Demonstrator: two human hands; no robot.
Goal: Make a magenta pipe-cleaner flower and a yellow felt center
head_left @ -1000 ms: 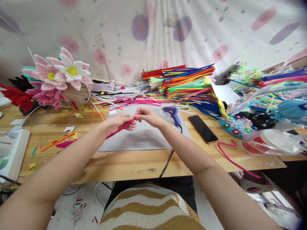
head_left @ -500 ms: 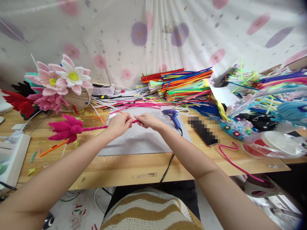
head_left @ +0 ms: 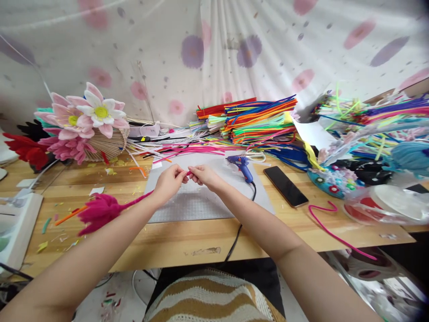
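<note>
A magenta pipe-cleaner flower (head_left: 101, 213) hangs to the left of my left forearm, its fuzzy stem (head_left: 139, 198) running into my left hand (head_left: 171, 182). That hand is closed around the stem. My right hand (head_left: 203, 177) pinches the stem's far end, and a bit of magenta shows between the fingertips of both hands. The two hands nearly meet above a grey cutting mat (head_left: 194, 208). A blue glue gun (head_left: 243, 169) lies on the mat to the right of my right hand.
Bundles of coloured pipe cleaners (head_left: 259, 120) lie along the back. Finished pink and white flowers (head_left: 97, 109) stand at the left. A phone (head_left: 286, 186), a loose magenta pipe cleaner (head_left: 330, 235) and a wrapped roll (head_left: 385, 203) lie right. A white power strip (head_left: 22, 228) sits at the left edge.
The flower head has turned and dropped lower, closer to my left forearm. My hands have shifted slightly and still grip the stem.
</note>
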